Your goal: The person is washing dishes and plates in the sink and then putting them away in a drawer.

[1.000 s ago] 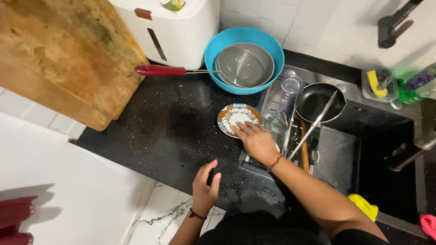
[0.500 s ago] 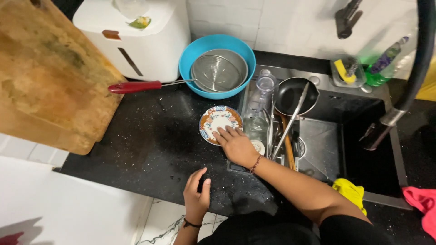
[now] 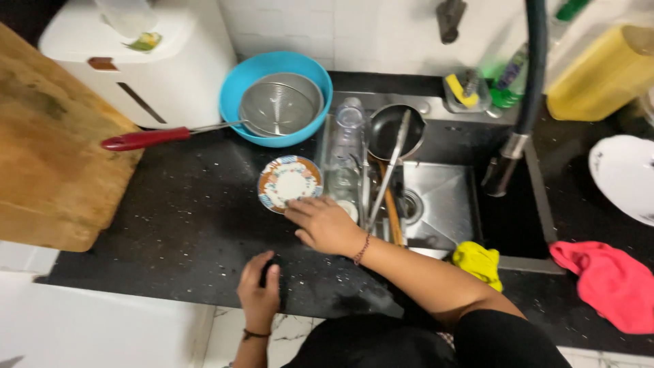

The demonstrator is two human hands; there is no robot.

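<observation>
While the small patterned plate (image 3: pixel 289 182) sits flat on the black table (image 3: pixel 170 225), the right hand (image 3: pixel 325 225) lies just beside its near edge, fingers loosely spread and fingertips touching or all but touching the rim; I can't tell for sure whether there is contact. It grips nothing. A second ago that hand lay further onto the plate, covering part of its near side; now the whole painted face shows, so the hand has slid back toward the body while the plate has kept its place by the sink. That reads to me as the plate having been set down and let go.

The left hand (image 3: pixel 259 289) is nearer the body, well apart from the plate, resting at the table's front edge with fingers curled down over something small and dark; whether it grasps that or merely presses on the edge is hidden. It has barely moved.

Just past the right hand's far side, the sink (image 3: pixel 443 204) holds a clear glass (image 3: pixel 347 136), a dark pan (image 3: pixel 392 129) and long utensils (image 3: pixel 388 180) leaning across it. Beyond the plate stands a blue bowl (image 3: pixel 238 88) with a metal strainer (image 3: pixel 283 102) in it, its red handle (image 3: pixel 139 140) pointing out to the left. Further left lies a wooden cutting board (image 3: pixel 48 177). To the right of the right forearm are a yellow cloth (image 3: pixel 479 262) and a pink cloth (image 3: pixel 610 283).
</observation>
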